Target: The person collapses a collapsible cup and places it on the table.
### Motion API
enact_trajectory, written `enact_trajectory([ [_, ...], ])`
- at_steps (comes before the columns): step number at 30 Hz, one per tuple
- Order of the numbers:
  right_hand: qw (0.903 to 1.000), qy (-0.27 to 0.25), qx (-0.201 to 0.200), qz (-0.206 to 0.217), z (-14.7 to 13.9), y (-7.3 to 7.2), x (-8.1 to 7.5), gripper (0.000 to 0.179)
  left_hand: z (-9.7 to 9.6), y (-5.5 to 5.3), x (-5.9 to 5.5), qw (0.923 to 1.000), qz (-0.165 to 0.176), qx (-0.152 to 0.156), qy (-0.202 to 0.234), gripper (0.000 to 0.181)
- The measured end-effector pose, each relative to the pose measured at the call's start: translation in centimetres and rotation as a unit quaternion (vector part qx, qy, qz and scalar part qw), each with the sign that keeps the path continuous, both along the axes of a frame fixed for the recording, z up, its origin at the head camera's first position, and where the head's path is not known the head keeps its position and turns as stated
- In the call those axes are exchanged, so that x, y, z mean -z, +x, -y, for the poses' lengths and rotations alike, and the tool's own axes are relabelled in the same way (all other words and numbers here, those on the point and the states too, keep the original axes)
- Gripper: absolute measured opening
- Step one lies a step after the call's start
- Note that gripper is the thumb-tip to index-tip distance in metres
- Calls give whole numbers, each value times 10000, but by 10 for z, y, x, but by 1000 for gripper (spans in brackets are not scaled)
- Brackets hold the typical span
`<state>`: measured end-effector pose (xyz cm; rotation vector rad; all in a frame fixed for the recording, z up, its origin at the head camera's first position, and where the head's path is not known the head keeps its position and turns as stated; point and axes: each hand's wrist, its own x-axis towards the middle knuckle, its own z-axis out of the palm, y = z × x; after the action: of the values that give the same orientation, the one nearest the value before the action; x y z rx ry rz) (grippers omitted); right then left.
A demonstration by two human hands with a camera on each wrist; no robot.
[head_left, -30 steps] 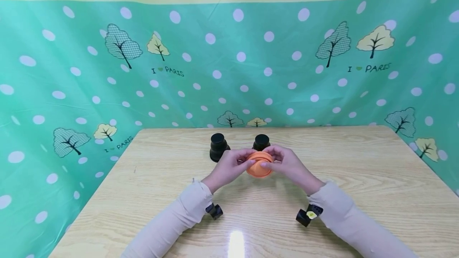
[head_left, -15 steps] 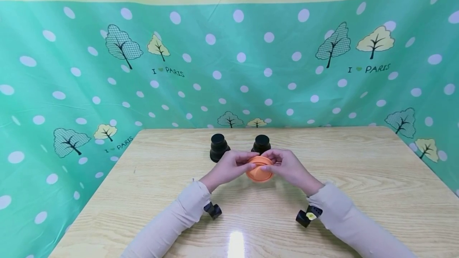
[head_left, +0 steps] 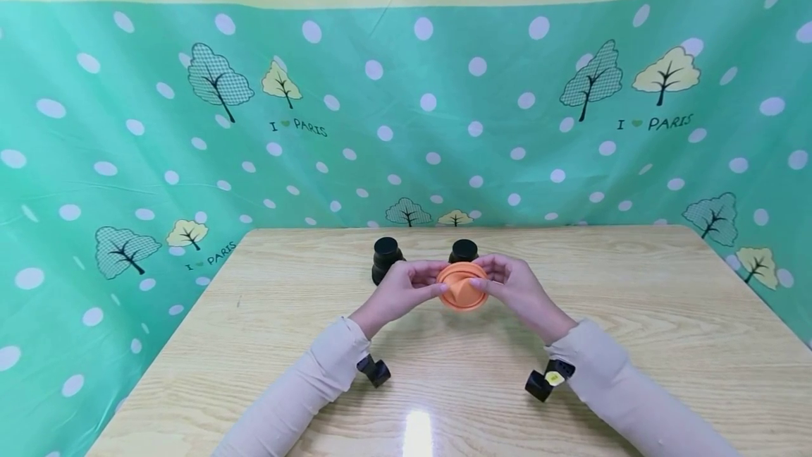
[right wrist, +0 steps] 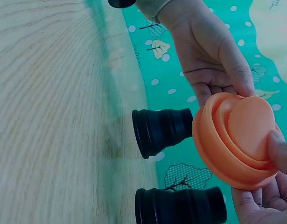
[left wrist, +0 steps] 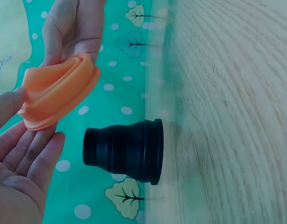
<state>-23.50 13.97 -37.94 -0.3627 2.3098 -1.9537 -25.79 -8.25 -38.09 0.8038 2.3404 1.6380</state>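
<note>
Left hand (head_left: 400, 290), right hand (head_left: 519, 293) now higher, thumbs (head_left: 487, 286) on orange cup (head_left: 462, 296)

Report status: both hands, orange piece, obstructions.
Left hand and right hand gripping orange piece. Piece held above table. Two black tapered pieces standing beyond; nothing seen blocking hands.

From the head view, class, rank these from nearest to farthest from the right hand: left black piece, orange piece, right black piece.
1. Orange piece: pinched in the right hand.
2. Right black piece: just behind the orange one.
3. Left black piece: farther left, behind the left hand.
</note>
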Motion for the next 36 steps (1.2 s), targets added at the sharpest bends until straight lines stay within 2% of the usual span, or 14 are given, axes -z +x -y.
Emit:
enact_trajectory([
  [5, 10000, 45, 24, -61, 1, 1, 0, 34, -1, 1, 0, 9999, -1, -144, 51, 34],
  [6, 9999, 66, 42, -75, 1, 1, 0, 34, -2, 3, -3, 9998, 11, -176, 40, 33],
  [14, 9988, 278, 121, -375, 5, 3, 0, 31, -4, 2, 3, 9986, -228, -431, 209, 27],
  [20, 9990, 221, 161, -339, 2, 1, 2, 31, -4, 1, 3, 9994, 70, -263, 230, 32],
  [28, 9989, 276, 182, -329, -2, 1, 3, 32, -7, 0, 5, 9982, 433, -275, 301, 32],
  [36, 9991, 305, 122, -286, -6, 3, 5, 36, -7, 0, 4, 9969, 599, -229, 463, 30],
])
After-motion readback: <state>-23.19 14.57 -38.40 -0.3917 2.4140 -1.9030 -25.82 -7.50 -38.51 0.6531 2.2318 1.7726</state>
